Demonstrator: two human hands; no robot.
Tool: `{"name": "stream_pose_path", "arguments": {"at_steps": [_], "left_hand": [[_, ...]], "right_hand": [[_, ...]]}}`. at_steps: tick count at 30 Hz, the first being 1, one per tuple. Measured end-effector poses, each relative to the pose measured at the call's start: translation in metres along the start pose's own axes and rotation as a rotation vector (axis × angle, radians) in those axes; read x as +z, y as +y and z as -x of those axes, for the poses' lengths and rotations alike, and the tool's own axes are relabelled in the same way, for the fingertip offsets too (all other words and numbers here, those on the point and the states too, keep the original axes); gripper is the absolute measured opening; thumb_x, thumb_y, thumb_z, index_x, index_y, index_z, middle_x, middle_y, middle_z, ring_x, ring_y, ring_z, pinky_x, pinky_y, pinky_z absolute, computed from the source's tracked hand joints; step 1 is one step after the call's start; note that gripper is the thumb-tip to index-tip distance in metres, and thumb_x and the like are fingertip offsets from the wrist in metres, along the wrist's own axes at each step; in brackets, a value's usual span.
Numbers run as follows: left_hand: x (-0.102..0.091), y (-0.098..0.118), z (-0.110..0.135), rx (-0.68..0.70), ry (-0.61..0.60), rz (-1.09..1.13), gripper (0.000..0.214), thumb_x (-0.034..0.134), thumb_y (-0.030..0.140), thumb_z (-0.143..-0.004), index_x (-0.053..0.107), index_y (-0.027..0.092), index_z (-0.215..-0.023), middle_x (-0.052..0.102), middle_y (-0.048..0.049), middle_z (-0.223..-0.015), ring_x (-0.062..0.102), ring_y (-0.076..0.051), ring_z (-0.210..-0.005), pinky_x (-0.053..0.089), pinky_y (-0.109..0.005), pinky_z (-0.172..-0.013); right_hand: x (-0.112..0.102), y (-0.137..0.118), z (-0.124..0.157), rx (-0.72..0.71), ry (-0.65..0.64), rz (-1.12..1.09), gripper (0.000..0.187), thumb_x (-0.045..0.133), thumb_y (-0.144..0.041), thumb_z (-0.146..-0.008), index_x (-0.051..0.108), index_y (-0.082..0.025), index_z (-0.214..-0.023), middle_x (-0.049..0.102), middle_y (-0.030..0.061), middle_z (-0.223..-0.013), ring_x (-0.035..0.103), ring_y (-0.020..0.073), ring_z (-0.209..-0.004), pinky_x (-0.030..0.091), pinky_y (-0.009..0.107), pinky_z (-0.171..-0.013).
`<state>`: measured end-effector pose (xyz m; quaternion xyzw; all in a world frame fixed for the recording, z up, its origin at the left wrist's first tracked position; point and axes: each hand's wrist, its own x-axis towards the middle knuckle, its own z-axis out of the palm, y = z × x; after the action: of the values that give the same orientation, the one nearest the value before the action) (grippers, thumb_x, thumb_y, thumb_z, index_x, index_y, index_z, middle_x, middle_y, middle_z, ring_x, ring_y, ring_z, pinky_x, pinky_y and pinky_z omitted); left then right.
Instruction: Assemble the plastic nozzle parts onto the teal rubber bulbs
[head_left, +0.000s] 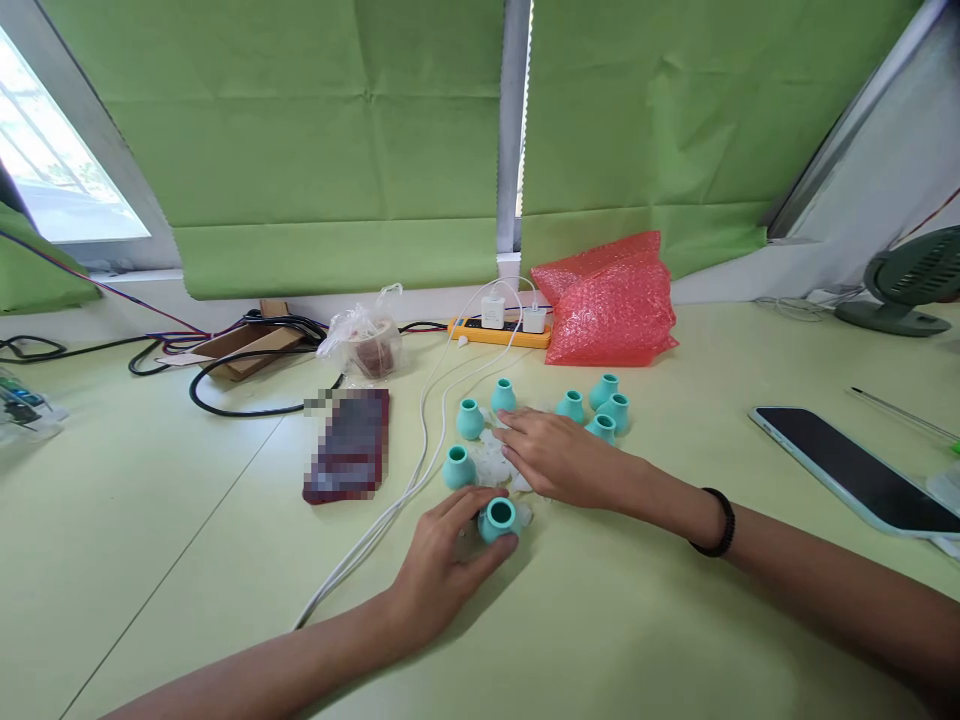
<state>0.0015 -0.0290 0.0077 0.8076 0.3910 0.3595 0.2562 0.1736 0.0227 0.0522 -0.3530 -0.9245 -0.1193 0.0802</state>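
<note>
My left hand [442, 560] grips a small teal rubber cap [499, 520] between thumb and fingers on the pale green table [600, 640]. My right hand [559, 458], with a black band at the wrist, lies palm down with fingers closed over a pile of small clear plastic bags [491, 462]. Several more teal caps stand around it: one at the left [457, 467], two behind [470, 419] [503, 396], and a cluster at the right [607, 405].
A white cable [420, 450] runs from an orange power strip [499, 333] past a blurred dark red object [349, 445]. Red bubble wrap [611, 300] lies behind the caps. A phone [855, 465] lies at the right, a fan [907, 280] in the far corner, black cables [225, 390] at the left.
</note>
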Motion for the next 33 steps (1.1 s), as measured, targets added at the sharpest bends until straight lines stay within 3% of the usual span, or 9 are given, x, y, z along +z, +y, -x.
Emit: {"name": "stream_pose_path", "arguments": {"at_steps": [4, 8, 11, 15, 20, 25, 30, 33], "left_hand": [[-0.002, 0.002, 0.001, 0.019, 0.027, -0.031, 0.014, 0.054, 0.023, -0.075, 0.055, 0.017, -0.087, 0.061, -0.0047, -0.083, 0.057, -0.017, -0.076, 0.046, -0.027, -0.069], [-0.001, 0.005, 0.002, 0.084, -0.085, -0.098, 0.015, 0.054, 0.022, -0.071, 0.055, 0.016, -0.084, 0.060, -0.0051, -0.077, 0.056, -0.017, -0.071, 0.046, -0.027, -0.064], [-0.001, 0.006, 0.002, 0.098, -0.134, -0.114, 0.017, 0.052, 0.021, -0.071, 0.055, 0.017, -0.087, 0.061, -0.0062, -0.082, 0.057, -0.018, -0.075, 0.047, -0.028, -0.067], [-0.001, 0.006, 0.003, 0.123, -0.143, -0.084, 0.020, 0.051, 0.019, -0.071, 0.053, 0.018, -0.091, 0.061, -0.0070, -0.090, 0.057, -0.019, -0.081, 0.046, -0.029, -0.073], [-0.001, 0.006, 0.004, 0.117, -0.109, -0.117, 0.016, 0.052, 0.020, -0.072, 0.054, 0.018, -0.088, 0.061, -0.0064, -0.085, 0.057, -0.019, -0.077, 0.047, -0.030, -0.069], [-0.002, 0.006, 0.004, 0.114, -0.053, -0.110, 0.015, 0.052, 0.020, -0.073, 0.054, 0.018, -0.088, 0.061, -0.0066, -0.086, 0.056, -0.019, -0.079, 0.047, -0.031, -0.071], [-0.003, 0.008, 0.002, 0.098, -0.072, -0.076, 0.020, 0.051, 0.018, -0.075, 0.053, 0.018, -0.095, 0.061, -0.0064, -0.092, 0.056, -0.019, -0.086, 0.046, -0.032, -0.076], [-0.002, 0.009, 0.002, 0.076, -0.067, -0.072, 0.019, 0.050, 0.018, -0.075, 0.054, 0.019, -0.094, 0.060, -0.0061, -0.092, 0.056, -0.019, -0.086, 0.047, -0.032, -0.076]], "right_hand": [[0.011, -0.017, 0.003, -0.033, 0.024, 0.051, 0.041, 0.028, -0.021, -0.087, 0.044, 0.002, -0.117, 0.042, 0.0221, -0.124, 0.031, 0.0287, -0.121, 0.036, 0.039, -0.092], [0.035, -0.030, 0.003, 0.100, -0.040, 0.101, 0.048, 0.037, -0.023, -0.084, 0.035, 0.003, -0.124, 0.039, 0.0261, -0.125, 0.034, 0.0323, -0.119, 0.033, 0.043, -0.093], [0.045, -0.032, 0.002, 0.196, -0.035, 0.087, 0.050, 0.033, -0.033, -0.086, 0.033, -0.006, -0.128, 0.040, 0.0244, -0.125, 0.039, 0.0339, -0.114, 0.028, 0.050, -0.093], [0.044, -0.028, 0.002, 0.183, -0.065, 0.022, 0.058, 0.029, -0.047, -0.085, 0.027, -0.012, -0.132, 0.035, 0.0225, -0.129, 0.040, 0.0362, -0.111, 0.030, 0.052, -0.089], [0.045, -0.018, 0.002, 0.232, -0.056, -0.028, 0.071, 0.030, -0.054, -0.081, 0.029, -0.003, -0.130, 0.029, 0.0243, -0.132, 0.029, 0.0368, -0.120, 0.026, 0.050, -0.094], [0.044, -0.016, 0.002, 0.197, -0.101, -0.070, 0.065, 0.027, -0.051, -0.084, 0.032, -0.003, -0.128, 0.038, 0.0230, -0.127, 0.026, 0.0343, -0.122, 0.025, 0.049, -0.096], [0.043, -0.022, 0.002, 0.139, -0.096, -0.058, 0.061, 0.032, -0.043, -0.084, 0.036, 0.003, -0.123, 0.020, 0.0282, -0.134, 0.016, 0.0373, -0.125, 0.025, 0.049, -0.096], [0.043, -0.022, 0.002, 0.123, -0.110, -0.057, 0.059, 0.034, -0.037, -0.084, 0.028, 0.001, -0.129, 0.024, 0.0258, -0.134, 0.020, 0.0351, -0.125, 0.025, 0.049, -0.096]]}}
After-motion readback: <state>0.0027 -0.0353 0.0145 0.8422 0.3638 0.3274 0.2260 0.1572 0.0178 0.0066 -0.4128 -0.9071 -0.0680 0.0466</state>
